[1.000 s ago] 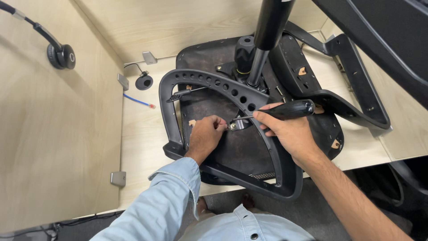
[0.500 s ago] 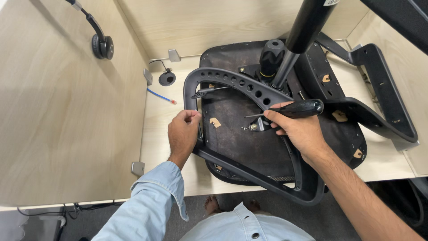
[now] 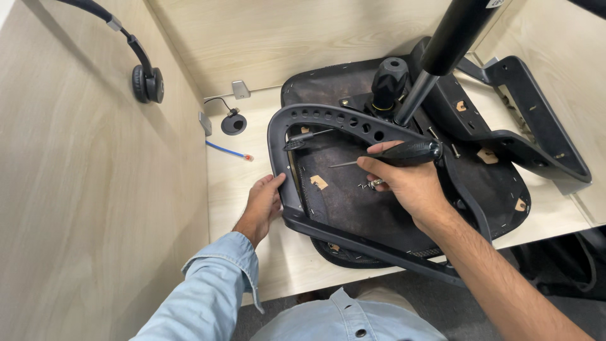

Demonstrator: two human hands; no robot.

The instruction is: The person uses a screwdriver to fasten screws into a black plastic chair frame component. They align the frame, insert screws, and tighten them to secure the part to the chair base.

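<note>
Here, upturned chair seat (image 3: 404,208) lies on the desk (image 3: 240,189). Right hand (image 3: 407,183) is closed round a black-handled screwdriver (image 3: 404,151) (tip over seat underside). Left hand (image 3: 264,203), fingers loosely spread, rests against curved armrest frame (image 3: 284,164) at the seat's left edge.

Background stuff around the pale wood counter (image 3: 240,202), nothing fancy

A black headset (image 3: 146,81) hangs against the left partition panel (image 3: 95,189), its band curving up out of the top edge; on the counter near the back corner there's a round black cable grommet (image 3: 233,124) with a thin black wire looping off it; just in front of that lies a blue network cable (image 3: 228,151) with a clear plug on the end, running out from the partition; two small grey metal brackets, one (image 3: 240,89) at the foot of the back wall panel (image 3: 284,38), the other (image 3: 205,123) at the foot of the left partition; bottom right, below the counter edge, dark floor (image 3: 562,271).
</note>
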